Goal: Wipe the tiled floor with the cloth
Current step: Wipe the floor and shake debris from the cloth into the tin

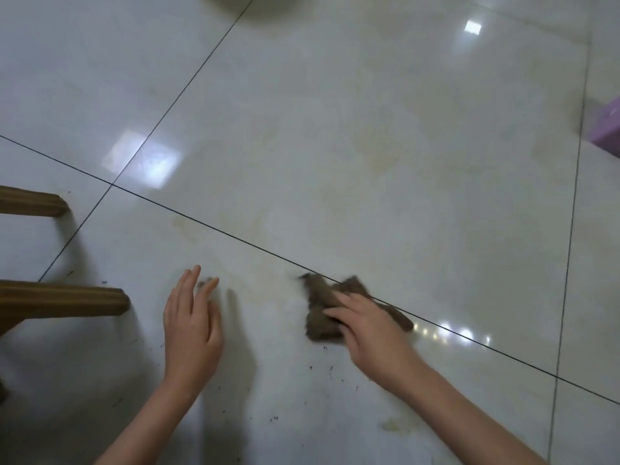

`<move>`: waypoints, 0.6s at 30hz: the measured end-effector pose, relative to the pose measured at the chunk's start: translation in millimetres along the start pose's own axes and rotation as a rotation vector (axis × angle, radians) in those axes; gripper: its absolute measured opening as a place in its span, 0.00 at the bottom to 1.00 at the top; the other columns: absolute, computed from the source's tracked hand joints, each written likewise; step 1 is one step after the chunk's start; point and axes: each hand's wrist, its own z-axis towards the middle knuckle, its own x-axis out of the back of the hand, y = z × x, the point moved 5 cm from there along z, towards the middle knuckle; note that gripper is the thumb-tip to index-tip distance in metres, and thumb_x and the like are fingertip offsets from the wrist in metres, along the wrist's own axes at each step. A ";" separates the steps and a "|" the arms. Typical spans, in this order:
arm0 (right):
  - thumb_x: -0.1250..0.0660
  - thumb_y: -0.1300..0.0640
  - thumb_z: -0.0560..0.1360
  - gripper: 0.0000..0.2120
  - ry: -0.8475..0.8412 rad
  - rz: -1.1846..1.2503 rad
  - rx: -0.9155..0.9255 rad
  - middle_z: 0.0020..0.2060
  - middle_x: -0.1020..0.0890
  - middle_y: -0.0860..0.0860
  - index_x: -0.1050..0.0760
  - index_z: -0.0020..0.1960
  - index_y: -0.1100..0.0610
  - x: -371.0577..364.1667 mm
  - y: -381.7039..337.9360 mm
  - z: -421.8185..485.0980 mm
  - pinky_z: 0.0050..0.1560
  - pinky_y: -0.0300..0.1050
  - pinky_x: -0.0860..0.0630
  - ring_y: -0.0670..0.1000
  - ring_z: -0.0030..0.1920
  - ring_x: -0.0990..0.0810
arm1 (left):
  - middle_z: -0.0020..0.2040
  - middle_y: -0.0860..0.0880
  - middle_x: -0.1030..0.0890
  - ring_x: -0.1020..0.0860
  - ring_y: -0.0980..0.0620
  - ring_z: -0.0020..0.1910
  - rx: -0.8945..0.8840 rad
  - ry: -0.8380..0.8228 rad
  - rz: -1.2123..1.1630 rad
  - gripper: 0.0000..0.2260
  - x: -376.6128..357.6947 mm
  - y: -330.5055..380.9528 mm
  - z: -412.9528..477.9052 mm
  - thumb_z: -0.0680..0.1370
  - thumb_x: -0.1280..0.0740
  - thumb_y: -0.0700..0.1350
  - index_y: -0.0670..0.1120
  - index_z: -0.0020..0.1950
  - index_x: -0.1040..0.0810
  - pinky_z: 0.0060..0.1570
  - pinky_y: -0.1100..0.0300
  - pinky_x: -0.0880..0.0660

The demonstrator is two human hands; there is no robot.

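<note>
r hand (pixel 372 333) flat on cloth (pixel 322 327), l hand (pixel 193 327) splayed, empty; wood legs (pixel 67 302) left, purple box (pixel 608 126) r.

On the glossy pale tiled floor (pixel 335 146), the crumpled brown cloth (pixel 320 307) lies across a dark grout line (pixel 235 234), under the right hand (pixel 372 333). The left hand (pixel 193 325) is well to its left. Two brown wooden furniture legs (pixel 67 302) stand far left, and a purple box (pixel 609 129) sits far right, further back.
</note>
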 end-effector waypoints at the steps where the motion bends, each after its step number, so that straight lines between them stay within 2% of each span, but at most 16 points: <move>1: 0.38 0.64 0.76 0.21 -0.049 -0.127 -0.068 0.72 0.31 0.48 0.25 0.67 0.52 1.3 12.1 -10.2 0.67 0.44 0.32 0.52 0.71 0.33 | 0.73 0.40 0.33 0.39 0.41 0.74 0.003 -0.009 -0.007 0.17 -0.8 0.9 -3.0 0.78 0.45 0.39 0.38 0.64 0.25 0.70 0.40 0.40; 2: 0.41 0.62 0.78 0.23 -0.110 -0.195 -0.141 0.75 0.39 0.45 0.32 0.72 0.49 -0.4 25.4 -21.5 0.68 0.44 0.33 0.50 0.74 0.40 | 0.73 0.40 0.33 0.39 0.42 0.74 -0.001 -0.019 -0.013 0.17 -1.1 2.2 -5.6 0.78 0.45 0.39 0.38 0.64 0.25 0.70 0.41 0.40; 3: 0.43 0.60 0.80 0.24 -0.146 -0.235 -0.222 0.76 0.42 0.44 0.37 0.74 0.46 0.4 35.0 -33.1 0.66 0.44 0.32 0.50 0.74 0.43 | 0.73 0.41 0.33 0.39 0.42 0.74 -0.006 -0.030 -0.018 0.17 -2.0 4.4 -7.4 0.78 0.45 0.39 0.39 0.64 0.25 0.71 0.42 0.40; 7: 0.42 0.55 0.80 0.25 -0.169 -0.382 -0.545 0.70 0.42 0.53 0.44 0.75 0.48 6.2 57.1 -79.0 0.54 0.43 0.27 0.54 0.67 0.36 | 0.74 0.42 0.34 0.40 0.43 0.75 -0.013 -0.050 -0.037 0.17 -4.0 12.5 -9.5 0.78 0.46 0.39 0.39 0.64 0.25 0.71 0.45 0.41; 9: 0.40 0.53 0.79 0.25 -0.224 -0.370 -0.615 0.66 0.42 0.55 0.45 0.74 0.50 -6.0 51.0 -97.8 0.55 0.44 0.28 0.55 0.64 0.32 | 0.74 0.42 0.35 0.40 0.43 0.75 -0.019 -0.059 -0.046 0.17 -4.9 15.5 -10.1 0.78 0.46 0.39 0.39 0.64 0.25 0.71 0.46 0.41; 11: 0.40 0.50 0.79 0.28 -0.258 -0.263 -0.626 0.67 0.44 0.55 0.48 0.75 0.51 -21.3 34.6 -99.0 0.59 0.46 0.29 0.56 0.64 0.32 | 0.74 0.42 0.34 0.40 0.42 0.75 -0.017 -0.054 -0.050 0.17 -4.4 17.0 -11.2 0.78 0.46 0.39 0.39 0.63 0.25 0.71 0.45 0.40; 13: 0.38 0.52 0.78 0.30 -0.213 -0.140 -0.620 0.68 0.45 0.56 0.48 0.75 0.52 -33.4 15.1 -79.8 0.60 0.48 0.30 0.57 0.64 0.31 | 0.73 0.41 0.34 0.40 0.42 0.75 -0.006 -0.059 -0.054 0.17 -3.8 17.8 -13.3 0.78 0.46 0.39 0.39 0.63 0.25 0.71 0.45 0.40; 16: 0.34 0.57 0.76 0.36 -0.144 0.035 -0.529 0.70 0.47 0.58 0.51 0.77 0.53 -47.9 -22.2 -29.8 0.64 0.49 0.31 0.61 0.65 0.32 | 0.73 0.40 0.33 0.39 0.41 0.74 0.005 -0.048 -0.059 0.17 -0.9 16.2 -16.7 0.77 0.46 0.38 0.38 0.61 0.24 0.71 0.45 0.39; 18: 0.34 0.58 0.76 0.40 -0.180 0.108 -0.457 0.72 0.49 0.60 0.56 0.79 0.51 -50.2 -39.6 -0.4 0.65 0.49 0.32 0.62 0.65 0.32 | 0.72 0.40 0.33 0.39 0.41 0.74 0.010 -0.040 -0.062 0.16 1.7 14.5 -20.1 0.77 0.46 0.38 0.38 0.61 0.24 0.71 0.45 0.39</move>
